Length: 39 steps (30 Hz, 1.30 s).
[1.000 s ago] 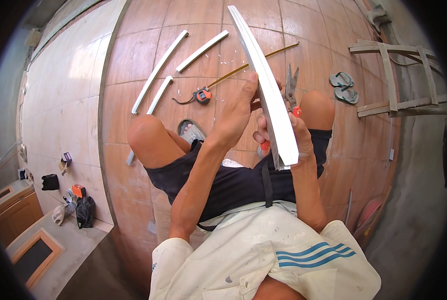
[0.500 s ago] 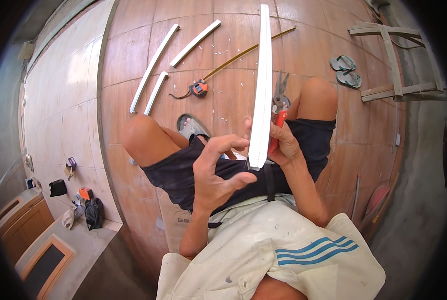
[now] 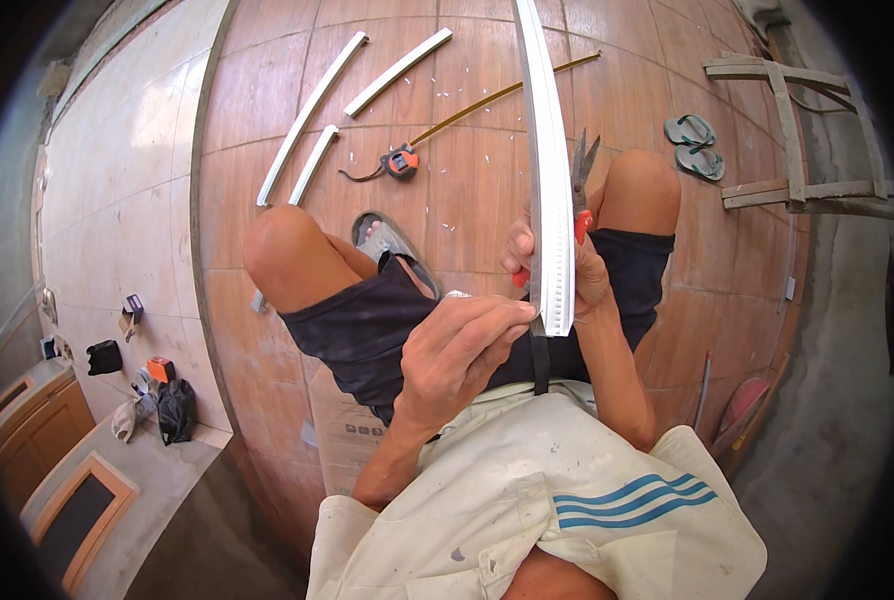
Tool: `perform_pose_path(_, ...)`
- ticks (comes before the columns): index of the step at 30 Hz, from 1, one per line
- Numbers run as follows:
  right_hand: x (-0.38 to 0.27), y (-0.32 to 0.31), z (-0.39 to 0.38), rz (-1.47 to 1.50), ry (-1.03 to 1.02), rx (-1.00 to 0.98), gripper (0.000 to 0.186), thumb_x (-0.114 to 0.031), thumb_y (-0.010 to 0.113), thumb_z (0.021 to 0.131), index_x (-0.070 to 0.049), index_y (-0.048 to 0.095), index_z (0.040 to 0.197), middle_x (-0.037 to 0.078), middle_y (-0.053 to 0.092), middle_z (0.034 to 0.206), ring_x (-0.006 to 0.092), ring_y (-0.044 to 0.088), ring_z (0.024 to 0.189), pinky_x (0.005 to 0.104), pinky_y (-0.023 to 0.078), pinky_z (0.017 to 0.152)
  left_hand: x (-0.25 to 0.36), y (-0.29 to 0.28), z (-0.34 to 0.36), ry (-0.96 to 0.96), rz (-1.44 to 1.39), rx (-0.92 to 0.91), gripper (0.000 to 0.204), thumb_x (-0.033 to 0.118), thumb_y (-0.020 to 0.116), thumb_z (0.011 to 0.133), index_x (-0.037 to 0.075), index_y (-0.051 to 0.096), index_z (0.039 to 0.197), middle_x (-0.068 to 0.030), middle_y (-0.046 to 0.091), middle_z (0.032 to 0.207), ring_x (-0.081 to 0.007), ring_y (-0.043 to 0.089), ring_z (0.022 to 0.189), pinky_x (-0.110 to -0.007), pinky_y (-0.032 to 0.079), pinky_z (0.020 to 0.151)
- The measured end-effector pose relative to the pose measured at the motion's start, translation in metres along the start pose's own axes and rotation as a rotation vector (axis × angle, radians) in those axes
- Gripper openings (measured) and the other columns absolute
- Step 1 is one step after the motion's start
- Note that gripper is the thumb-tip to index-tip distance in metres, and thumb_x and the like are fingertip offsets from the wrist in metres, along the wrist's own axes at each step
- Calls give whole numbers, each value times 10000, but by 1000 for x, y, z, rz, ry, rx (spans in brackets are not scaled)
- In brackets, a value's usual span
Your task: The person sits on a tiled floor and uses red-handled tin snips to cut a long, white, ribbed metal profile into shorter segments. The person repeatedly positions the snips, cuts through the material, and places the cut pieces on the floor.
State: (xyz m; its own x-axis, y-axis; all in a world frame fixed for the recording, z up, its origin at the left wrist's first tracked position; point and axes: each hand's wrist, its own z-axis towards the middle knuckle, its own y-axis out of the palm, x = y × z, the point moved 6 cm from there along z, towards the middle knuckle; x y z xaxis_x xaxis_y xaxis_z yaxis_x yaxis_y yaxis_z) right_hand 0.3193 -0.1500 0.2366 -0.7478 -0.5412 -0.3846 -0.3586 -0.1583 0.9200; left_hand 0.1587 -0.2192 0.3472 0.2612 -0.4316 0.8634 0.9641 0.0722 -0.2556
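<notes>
- I count four long white strips: one (image 3: 545,150) held up in the middle of the frame, and three lying on the floor at the upper left (image 3: 309,118) (image 3: 397,71) (image 3: 313,164).
- I see one tape measure (image 3: 401,161) on the floor, upper middle.
- I see one pair of snips (image 3: 581,190) with red handles.
- I count two flip-flops (image 3: 694,146), upper right.
- I see one wooden ladder (image 3: 797,130), far upper right.
</notes>
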Motion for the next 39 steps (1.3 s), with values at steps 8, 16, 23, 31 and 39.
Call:
perform_pose_path(8,9,-2,-15,6,169,66,632,-212,932,854,-33,604,1365,169,692,971,293,697,871,424,587,858,2,1,4,-33,-194,-257,319,-22,842,808,71,784,1108,-46,766,1013,-233,710,901,-352,569,787)
perform_pose_path(16,7,-1,-2,-88,186,-109,671,-302,969,817,10,648,1317,209,744,1007,331,731,952,427,584,783,-4,5,-9,-71,-138,-242,266,35,858,793,82,812,1051,-34,785,977,-227,726,904,-342,553,804)
perform_pose_path(23,6,-8,-1,-75,254,-213,706,-239,1000,774,53,646,1310,175,758,1042,262,747,942,364,610,795,-5,18,-24,-75,-156,-268,302,76,885,782,101,820,1075,-27,776,1021,-235,705,962,-365,569,841)
perform_pose_path(31,5,-17,0,-91,285,-36,753,-105,981,788,11,590,1421,62,705,1267,139,710,1137,244,599,892,31,-10,15,190,272,-191,455,329,929,803,92,784,1164,-62,760,1166,-278,637,1100,-403,487,1011)
perform_pose_path(39,16,13,6,-94,335,-141,678,-153,973,801,2,600,1346,81,731,1150,111,715,925,216,569,761,-7,-47,54,-143,171,380,508,228,817,973,10,598,1376,-151,615,1359,-248,602,1252,-390,492,1050)
